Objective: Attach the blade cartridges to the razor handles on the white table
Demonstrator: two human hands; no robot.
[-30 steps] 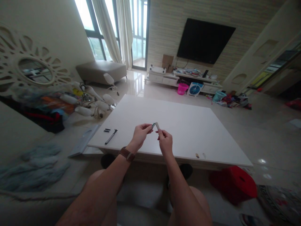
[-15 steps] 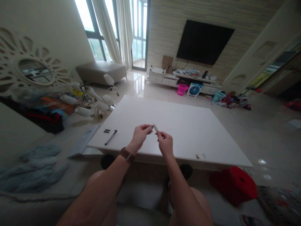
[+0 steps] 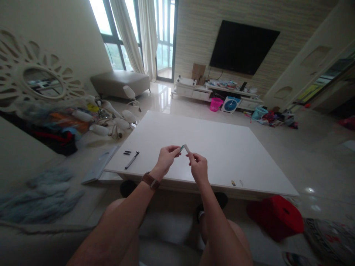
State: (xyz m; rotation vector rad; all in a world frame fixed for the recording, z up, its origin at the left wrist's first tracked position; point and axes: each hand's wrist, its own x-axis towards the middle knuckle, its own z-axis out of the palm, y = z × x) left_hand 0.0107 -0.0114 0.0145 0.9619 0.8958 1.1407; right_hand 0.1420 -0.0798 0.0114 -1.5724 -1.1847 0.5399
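Above the white table [image 3: 210, 140], my left hand [image 3: 166, 158] pinches a small thin green piece [image 3: 182, 148] between thumb and fingers. My right hand [image 3: 198, 167] grips a pale flat strip [image 3: 186, 149], which slants up to the left. The tips of the two pieces meet or nearly touch; I cannot tell which. To the left on the tabletop lie a slim grey tool [image 3: 132, 160] with a dark head and small black pieces [image 3: 127, 152]. By the front edge on the right are a small brownish piece [image 3: 233, 183] and a small clear piece [image 3: 241, 183].
A red stool-like object [image 3: 277, 218] stands on the floor by the table's right front corner. Left of the table are a chandelier [image 3: 119, 125] with several white shades and a flat pale panel [image 3: 100, 166]. A pink basket [image 3: 215, 104] and a fan [image 3: 230, 105] stand farther back.
The pale strip and my right hand have shifted slightly right. More of the green piece shows at my left fingertips. The view has moved a little.
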